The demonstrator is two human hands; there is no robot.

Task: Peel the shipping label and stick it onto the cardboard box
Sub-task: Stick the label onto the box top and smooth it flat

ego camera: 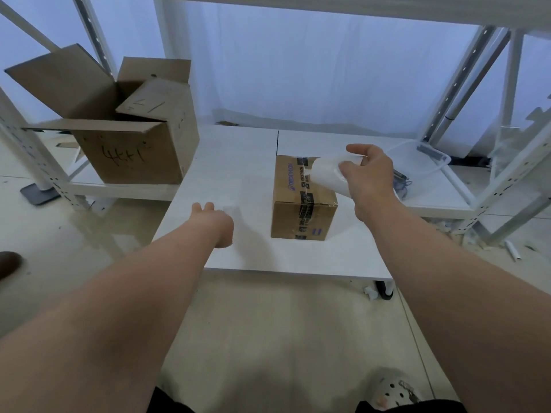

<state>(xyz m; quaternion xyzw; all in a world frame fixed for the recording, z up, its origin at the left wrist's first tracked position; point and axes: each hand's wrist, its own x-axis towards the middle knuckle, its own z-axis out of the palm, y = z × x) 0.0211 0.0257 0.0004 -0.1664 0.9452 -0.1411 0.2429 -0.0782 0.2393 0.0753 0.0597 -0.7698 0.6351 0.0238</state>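
Right hand [368, 174] pinches one curled white label [328, 173], hiding part of the box [301, 204]; left hand [213, 222] fingers loosely spread, holding nothing.

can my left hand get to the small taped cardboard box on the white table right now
Probably yes. The left hand hovers open over the white table, and only bare tabletop lies between it and the small taped cardboard box. The right hand holds the white label sheet on the far side.

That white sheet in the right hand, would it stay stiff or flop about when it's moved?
Probably floppy: the sheet already curves in the right hand, pinched at one end only. It looks thin, so likely very light and easily creased. Its free end hangs over the box, so it might catch or stick there if the adhesive is exposed; that cannot be told.
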